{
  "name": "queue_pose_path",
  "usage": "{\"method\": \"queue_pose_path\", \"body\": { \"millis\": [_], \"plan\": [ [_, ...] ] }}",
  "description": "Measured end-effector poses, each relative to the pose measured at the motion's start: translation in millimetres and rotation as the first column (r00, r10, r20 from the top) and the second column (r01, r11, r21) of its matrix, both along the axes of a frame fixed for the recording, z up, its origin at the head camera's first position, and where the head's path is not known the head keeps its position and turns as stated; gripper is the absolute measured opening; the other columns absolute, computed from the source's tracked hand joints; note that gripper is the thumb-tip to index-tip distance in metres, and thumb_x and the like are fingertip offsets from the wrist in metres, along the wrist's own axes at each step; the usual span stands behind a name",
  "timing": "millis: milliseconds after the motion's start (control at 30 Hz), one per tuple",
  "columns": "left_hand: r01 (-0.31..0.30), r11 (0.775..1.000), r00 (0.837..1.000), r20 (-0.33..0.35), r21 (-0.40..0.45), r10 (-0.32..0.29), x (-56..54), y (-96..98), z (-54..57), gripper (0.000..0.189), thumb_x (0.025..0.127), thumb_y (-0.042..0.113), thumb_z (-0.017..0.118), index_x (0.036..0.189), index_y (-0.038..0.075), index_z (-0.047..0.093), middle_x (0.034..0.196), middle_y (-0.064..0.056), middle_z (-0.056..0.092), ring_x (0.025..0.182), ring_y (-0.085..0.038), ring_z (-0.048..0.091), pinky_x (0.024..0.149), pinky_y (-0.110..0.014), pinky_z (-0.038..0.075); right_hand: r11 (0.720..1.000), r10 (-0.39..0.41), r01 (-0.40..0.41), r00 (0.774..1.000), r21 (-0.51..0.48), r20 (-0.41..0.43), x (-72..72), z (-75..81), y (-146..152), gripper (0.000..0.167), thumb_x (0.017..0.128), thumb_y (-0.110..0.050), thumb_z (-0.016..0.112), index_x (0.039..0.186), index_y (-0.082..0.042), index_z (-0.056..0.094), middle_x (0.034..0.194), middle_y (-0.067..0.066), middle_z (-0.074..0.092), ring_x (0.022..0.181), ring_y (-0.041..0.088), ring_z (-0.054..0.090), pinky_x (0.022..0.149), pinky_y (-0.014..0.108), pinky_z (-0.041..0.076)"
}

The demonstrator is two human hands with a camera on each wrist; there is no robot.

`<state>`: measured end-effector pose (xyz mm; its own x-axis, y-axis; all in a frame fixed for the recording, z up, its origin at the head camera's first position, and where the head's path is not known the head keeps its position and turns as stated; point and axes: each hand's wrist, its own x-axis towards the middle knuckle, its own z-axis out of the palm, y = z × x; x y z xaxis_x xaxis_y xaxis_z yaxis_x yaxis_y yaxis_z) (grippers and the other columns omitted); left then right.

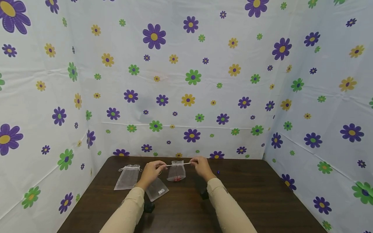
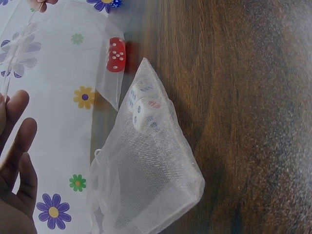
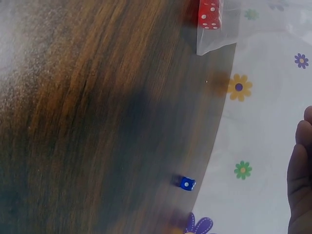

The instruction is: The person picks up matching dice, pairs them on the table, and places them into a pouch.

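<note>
A sheer white drawstring pouch (image 1: 176,169) hangs in the middle, its neck gathered, with red dice (image 2: 116,54) at the bottom. My left hand (image 1: 152,172) pinches one end of its cord between thumb and fingertips. On the opposite side, my right hand (image 1: 201,166) pinches the other cord end, and the cord runs taut between them. Below the left hand lies a second sheer pouch (image 2: 151,165) holding white dice (image 2: 144,111), partly covered by that forearm in the head view.
A third sheer pouch (image 1: 128,177) lies flat at the left, its cord loops spread. One small blue die (image 3: 187,184) sits on the dark wooden table (image 1: 262,197), right of the right hand. Flower-printed white cloth (image 1: 172,87) stands behind and on both sides.
</note>
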<state>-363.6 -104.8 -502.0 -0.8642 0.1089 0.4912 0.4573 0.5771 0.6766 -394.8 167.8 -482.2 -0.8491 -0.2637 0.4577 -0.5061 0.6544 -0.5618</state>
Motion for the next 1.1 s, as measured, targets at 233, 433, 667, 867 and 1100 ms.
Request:
{"method": "queue_pose_path", "body": {
  "millis": [233,433,667,867,1100],
  "plan": [
    [0.000,1.000,1.000,-0.005,0.012,0.000,0.2,0.0,0.0,0.007,0.095,0.012,0.071,0.094,0.009,0.077,0.086,-0.002,0.076,0.082,-0.016,0.068,0.072,-0.035,0.048,1.000,0.009,-0.009,0.999,-0.015,-0.031,-2.3,0.2,-1.9,0.010,0.095,0.002,0.067,0.095,0.000,0.076,0.091,0.010,0.074,0.089,0.027,0.068,0.082,0.045,0.055],
    [-0.013,1.000,1.000,0.002,0.011,0.013,-0.4,-1.1,-2.8,0.006,0.094,0.013,0.073,0.090,0.015,0.076,0.087,0.000,0.075,0.082,-0.016,0.068,0.078,-0.041,0.052,1.000,0.013,-0.013,0.999,-0.010,-0.050,-2.1,-1.3,-1.1,0.011,0.096,0.000,0.066,0.100,0.002,0.076,0.098,0.012,0.075,0.094,0.030,0.069,0.084,0.047,0.055],
    [-0.047,0.999,0.998,0.051,-0.025,0.048,0.7,-3.6,-6.9,0.005,0.094,0.015,0.073,0.091,0.016,0.077,0.089,0.003,0.074,0.082,-0.015,0.065,0.079,-0.042,0.053,1.000,-0.004,0.005,0.999,0.010,-0.050,-2.1,-3.3,0.0,0.012,0.096,0.000,0.066,0.101,0.004,0.076,0.098,0.015,0.075,0.099,0.034,0.069,0.087,0.049,0.054],
    [-0.044,0.999,0.996,0.080,-0.028,0.046,4.3,-6.6,-8.1,0.008,0.096,0.020,0.071,0.097,0.015,0.077,0.093,0.002,0.074,0.085,-0.016,0.066,0.081,-0.045,0.053,1.000,-0.018,0.018,1.000,0.011,-0.006,-0.4,-4.4,0.4,0.017,0.100,-0.007,0.064,0.109,0.003,0.074,0.110,0.018,0.073,0.109,0.037,0.067,0.094,0.052,0.051],
    [-0.042,0.999,0.998,0.051,-0.006,0.042,6.2,-9.2,-10.5,0.018,0.101,0.026,0.065,0.107,0.012,0.074,0.097,-0.001,0.074,0.089,-0.021,0.069,0.084,-0.050,0.053,0.998,-0.059,0.060,0.996,-0.020,0.062,2.0,-3.1,-2.5,0.029,0.104,-0.019,0.059,0.123,0.002,0.069,0.124,0.018,0.068,0.120,0.037,0.062,0.103,0.052,0.046]
  ]
}}
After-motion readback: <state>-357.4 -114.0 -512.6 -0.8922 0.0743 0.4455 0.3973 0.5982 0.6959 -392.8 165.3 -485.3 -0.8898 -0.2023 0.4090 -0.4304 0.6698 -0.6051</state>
